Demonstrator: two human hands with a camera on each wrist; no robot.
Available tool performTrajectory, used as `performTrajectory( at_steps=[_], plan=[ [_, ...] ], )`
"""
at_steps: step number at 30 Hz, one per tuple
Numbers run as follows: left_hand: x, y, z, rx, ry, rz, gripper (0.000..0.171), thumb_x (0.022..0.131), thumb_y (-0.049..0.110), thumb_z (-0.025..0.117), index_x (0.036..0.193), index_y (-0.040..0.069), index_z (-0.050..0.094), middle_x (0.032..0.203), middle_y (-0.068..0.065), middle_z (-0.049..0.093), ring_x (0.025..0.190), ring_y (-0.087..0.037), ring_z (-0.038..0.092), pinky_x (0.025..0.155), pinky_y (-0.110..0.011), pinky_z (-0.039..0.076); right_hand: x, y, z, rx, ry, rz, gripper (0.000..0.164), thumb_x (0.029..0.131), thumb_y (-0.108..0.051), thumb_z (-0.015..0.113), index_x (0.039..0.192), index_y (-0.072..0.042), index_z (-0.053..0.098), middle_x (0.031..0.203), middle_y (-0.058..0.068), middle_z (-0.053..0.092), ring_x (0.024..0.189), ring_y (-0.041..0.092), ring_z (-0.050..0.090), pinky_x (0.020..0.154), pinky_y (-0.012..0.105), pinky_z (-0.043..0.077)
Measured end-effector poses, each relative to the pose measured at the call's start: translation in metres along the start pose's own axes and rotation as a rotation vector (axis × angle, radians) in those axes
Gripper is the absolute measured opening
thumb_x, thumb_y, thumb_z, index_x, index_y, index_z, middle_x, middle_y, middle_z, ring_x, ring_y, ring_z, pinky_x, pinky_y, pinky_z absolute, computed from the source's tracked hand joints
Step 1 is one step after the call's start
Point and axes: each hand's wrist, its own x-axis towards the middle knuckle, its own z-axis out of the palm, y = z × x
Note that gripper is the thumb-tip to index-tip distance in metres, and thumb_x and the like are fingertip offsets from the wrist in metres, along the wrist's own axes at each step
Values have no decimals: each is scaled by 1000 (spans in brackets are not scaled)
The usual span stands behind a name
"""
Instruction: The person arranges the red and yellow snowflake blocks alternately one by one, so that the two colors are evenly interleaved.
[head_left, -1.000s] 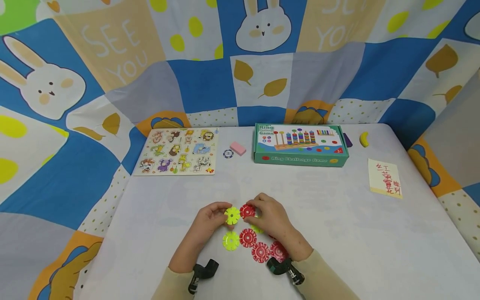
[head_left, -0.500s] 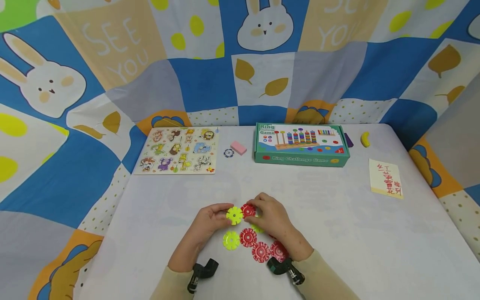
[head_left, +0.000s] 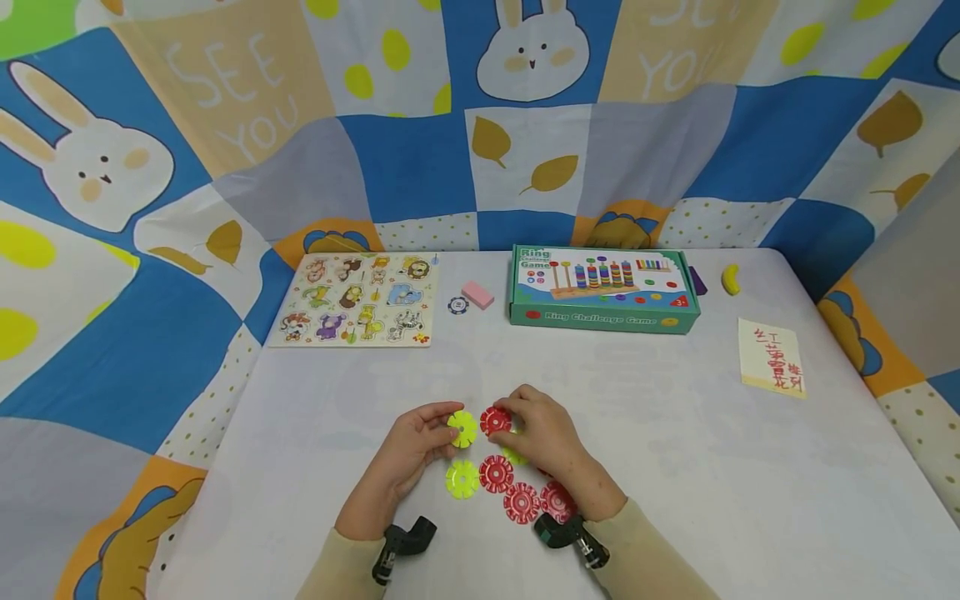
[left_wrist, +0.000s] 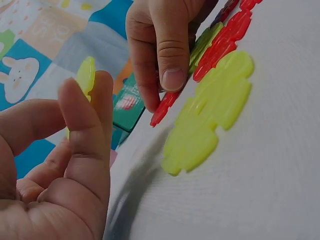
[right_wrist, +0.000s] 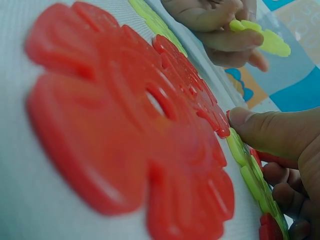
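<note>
My left hand (head_left: 408, 446) pinches a yellow-green notched plastic disc (head_left: 468, 425) by its edge, lifted off the table in the left wrist view. Just right of it, my right hand (head_left: 543, 433) holds a red notched disc (head_left: 492, 419) between thumb and fingers, low at the tabletop. A small gap separates these two discs. Nearer the body lie another yellow-green disc (head_left: 462, 480) and several red discs (head_left: 497, 474), one of them large in the right wrist view (right_wrist: 115, 125). A further yellow-green disc (head_left: 514, 457) is partly hidden beneath my right hand.
At the back stand a green Ring Challenge Game box (head_left: 603, 292) and an animal puzzle board (head_left: 356, 300). Between them lie a pink block (head_left: 477, 294) and a round chip (head_left: 458, 305). A yellow banana piece (head_left: 731, 279) and a paper note (head_left: 772, 357) are at right.
My left hand brought its yellow-green disc right against the red one's edge, then drew it back left. Its thumb now lies over the disc's face. My right hand has barely moved.
</note>
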Motion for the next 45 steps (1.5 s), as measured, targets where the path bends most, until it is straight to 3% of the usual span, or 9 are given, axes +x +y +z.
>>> performTrajectory(
  at_steps=[6, 11, 19, 27, 37, 45],
  plan=[
    [1, -2, 0, -18, -15, 12, 46, 87, 13, 67, 129, 0, 52, 106, -20, 58, 87, -34, 67, 71, -32, 54, 0, -1, 0, 1, 1, 2, 47, 69, -48, 80, 107, -21, 71, 87, -12, 52, 71, 4, 43, 59, 21, 40],
    [0, -2, 1, -14, -34, 18, 45, 90, 15, 64, 130, -1, 51, 103, -21, 60, 77, -30, 68, 70, -32, 54, 0, -1, 0, 7, 5, -6, 47, 69, -47, 80, 107, -21, 72, 86, -11, 52, 70, 5, 43, 59, 22, 40],
    [-1, 1, 3, -50, -50, 8, 56, 84, 6, 69, 136, 4, 49, 131, -17, 51, 98, -35, 64, 81, -33, 50, 0, -2, -1, 5, 3, -17, 47, 70, -47, 79, 108, -21, 71, 89, -11, 53, 71, 5, 44, 61, 22, 41],
    [-2, 4, 4, -5, -96, 12, 60, 82, 4, 71, 138, 5, 47, 134, -15, 51, 104, -32, 62, 82, -31, 49, 1, -3, -2, 19, 3, -10, 47, 70, -47, 80, 108, -21, 71, 89, -11, 54, 72, 6, 44, 62, 23, 41],
    [-4, 4, 3, -9, -78, 9, 61, 79, 11, 75, 135, 6, 51, 110, -24, 59, 85, -28, 68, 79, -32, 51, 1, -3, -2, 24, -2, -1, 47, 70, -47, 80, 108, -20, 71, 90, -10, 55, 72, 6, 44, 61, 23, 41],
    [-4, 3, 3, 10, -73, 116, 48, 83, 10, 72, 128, 2, 57, 98, -21, 58, 62, -18, 59, 59, -25, 52, 1, -4, -3, 33, -16, 11, 46, 70, -46, 80, 107, -21, 71, 89, -10, 54, 72, 6, 44, 61, 23, 41]
  ],
)
